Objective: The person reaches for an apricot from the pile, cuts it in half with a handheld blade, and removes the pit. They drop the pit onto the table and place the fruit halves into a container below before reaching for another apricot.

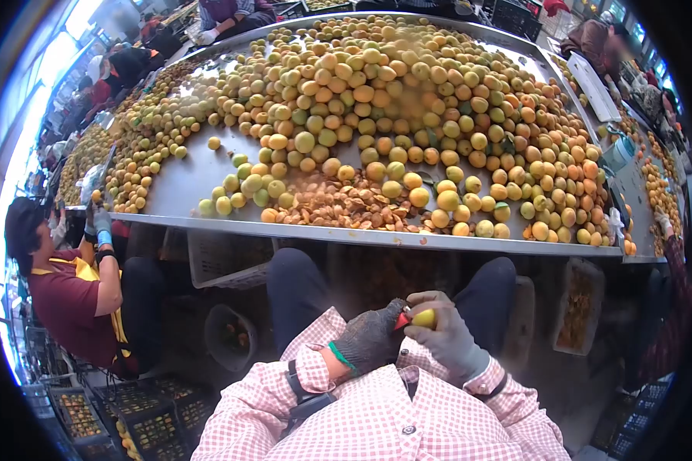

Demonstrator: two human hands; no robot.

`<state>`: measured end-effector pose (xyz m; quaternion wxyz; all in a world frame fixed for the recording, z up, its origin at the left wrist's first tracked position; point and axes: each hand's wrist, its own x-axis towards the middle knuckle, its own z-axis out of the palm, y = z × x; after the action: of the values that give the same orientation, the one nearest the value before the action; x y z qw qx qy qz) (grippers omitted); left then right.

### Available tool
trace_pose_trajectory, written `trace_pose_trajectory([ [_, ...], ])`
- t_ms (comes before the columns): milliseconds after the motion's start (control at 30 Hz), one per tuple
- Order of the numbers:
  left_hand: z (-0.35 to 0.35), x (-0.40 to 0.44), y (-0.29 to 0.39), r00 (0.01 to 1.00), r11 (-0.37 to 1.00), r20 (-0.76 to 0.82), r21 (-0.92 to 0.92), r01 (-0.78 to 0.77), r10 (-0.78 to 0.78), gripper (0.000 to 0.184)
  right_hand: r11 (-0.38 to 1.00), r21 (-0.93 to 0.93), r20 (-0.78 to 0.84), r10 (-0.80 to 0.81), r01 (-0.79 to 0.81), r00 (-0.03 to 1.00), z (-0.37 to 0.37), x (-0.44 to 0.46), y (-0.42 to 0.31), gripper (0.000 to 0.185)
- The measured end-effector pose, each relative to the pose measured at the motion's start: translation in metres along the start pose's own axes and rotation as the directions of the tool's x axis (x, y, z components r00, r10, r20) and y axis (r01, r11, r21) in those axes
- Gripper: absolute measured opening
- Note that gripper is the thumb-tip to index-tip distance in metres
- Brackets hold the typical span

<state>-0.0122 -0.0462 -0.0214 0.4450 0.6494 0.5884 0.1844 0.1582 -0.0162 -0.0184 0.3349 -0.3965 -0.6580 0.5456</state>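
Observation:
In front of my lap, my left hand, in a dark glove with a green cuff, is closed around a small red tool whose exact kind is hidden by the fingers. My right hand, in a grey glove, grips a yellow-green apricot against the tool's tip. The two hands nearly touch. Beyond them, on the metal table, lies a pile of cut apricot pieces near the front edge. Whole apricots are heaped behind and around that pile.
A white crate and a bucket stand below the table on the left. At the right is a tub of orange pieces. A co-worker sits on my left, beside stacked black crates. Other people work around the tables.

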Motion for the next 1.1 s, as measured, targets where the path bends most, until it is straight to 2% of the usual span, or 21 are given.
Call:
trace_pose_trajectory([
  [33,-0.001,0.004,0.0,1.0,1.0,0.018,-0.009,-0.006,0.006,0.036,0.986,0.137,0.067,0.09,-0.099,0.994,-0.007,0.001,0.004,0.031],
  [67,-0.001,0.007,-0.002,0.999,0.991,0.011,-0.131,-0.04,0.042,0.037,0.985,0.133,0.126,0.098,-0.114,0.987,-0.014,0.005,0.012,0.03],
  [100,0.0,0.012,-0.006,0.997,0.966,-0.002,-0.247,-0.079,0.081,0.038,0.937,0.322,0.094,0.11,-0.135,0.989,-0.013,0.005,0.017,0.033],
  [167,-0.006,0.02,-0.004,0.992,0.906,-0.033,-0.404,-0.127,0.124,0.043,0.91,0.411,0.011,-0.053,0.044,0.999,-0.013,0.007,0.014,0.034],
  [200,-0.01,0.021,0.0,0.995,0.911,-0.008,-0.402,-0.091,0.096,0.044,0.913,0.407,-0.006,-0.044,0.042,0.999,-0.016,0.009,0.008,0.034],
  [267,-0.01,0.026,0.008,0.996,0.913,0.026,-0.404,-0.062,0.079,0.044,0.992,-0.033,-0.069,-0.121,0.119,0.99,-0.025,0.012,-0.005,0.038],
  [367,-0.01,0.033,0.016,0.996,0.864,-0.005,-0.497,-0.082,0.092,0.046,0.986,-0.037,-0.215,-0.17,0.165,0.962,-0.02,0.012,0.006,0.04],
  [433,-0.019,0.031,0.029,0.991,0.94,-0.043,-0.315,-0.133,0.126,0.048,0.978,-0.137,-0.215,-0.184,0.156,0.959,-0.023,0.011,0.005,0.045],
  [467,-0.021,0.029,0.033,0.991,0.939,-0.038,-0.316,-0.133,0.127,0.048,0.977,0.214,-0.187,0.048,-0.007,0.981,-0.023,0.011,-0.001,0.045],
  [500,-0.024,0.028,0.036,0.983,0.979,-0.052,-0.099,-0.181,0.176,0.047,0.829,0.531,-0.082,0.255,-0.174,0.963,-0.024,0.012,-0.004,0.045],
  [533,-0.026,0.028,0.036,0.972,0.968,-0.055,0.124,-0.219,0.227,0.047,0.709,0.644,0.033,0.351,-0.289,0.936,-0.028,0.012,-0.003,0.044],
  [567,-0.025,0.027,0.033,0.972,0.967,-0.049,0.124,-0.222,0.229,0.047,0.708,0.646,0.028,0.354,-0.287,0.935,-0.03,0.011,0.0,0.044],
  [633,-0.025,0.027,0.03,0.922,0.871,-0.304,-0.35,-0.344,0.242,0.044,0.364,0.913,0.063,0.317,-0.183,0.946,-0.034,0.01,0.008,0.038],
  [667,-0.027,0.025,0.038,0.92,0.71,-0.379,-0.622,-0.331,0.097,0.037,0.513,0.849,-0.064,0.342,-0.129,0.937,-0.036,0.009,0.012,0.041],
  [700,-0.032,0.022,0.038,0.922,0.708,-0.375,-0.625,-0.33,0.099,0.037,0.515,0.848,-0.07,0.345,-0.126,0.936,-0.038,0.008,0.012,0.041],
  [767,-0.049,0.012,0.026,0.984,0.8,-0.177,-0.589,-0.115,0.012,0.032,0.507,0.862,-0.118,0.217,-0.009,0.969,-0.041,0.006,0.013,0.045],
  [800,-0.047,0.009,0.015,0.996,0.652,-0.061,-0.753,-0.088,0.064,0.035,0.487,0.873,-0.052,0.169,-0.037,0.984,-0.045,0.004,0.007,0.048],
  [900,-0.039,0.008,0.029,0.985,0.677,-0.047,-0.721,-0.149,0.167,0.036,0.569,0.81,0.051,0.171,-0.141,0.984,-0.05,0.006,0.003,0.051],
  [967,-0.041,0.01,0.034,0.992,0.754,0.008,-0.651,-0.09,0.125,0.035,0.653,0.756,-0.003,0.072,-0.045,0.997,-0.046,0.008,0.002,0.051],
  [1033,-0.036,0.013,0.034,0.92,0.897,-0.116,-0.205,-0.392,0.375,0.041,0.722,0.689,-0.049,-0.033,0.057,0.998,-0.044,0.01,-0.001,0.052],
  [1100,-0.035,0.007,0.036,0.962,0.94,-0.059,-0.202,-0.274,0.268,0.042,0.664,0.745,-0.021,-0.062,0.057,0.998,-0.043,0.008,-0.008,0.049],
])
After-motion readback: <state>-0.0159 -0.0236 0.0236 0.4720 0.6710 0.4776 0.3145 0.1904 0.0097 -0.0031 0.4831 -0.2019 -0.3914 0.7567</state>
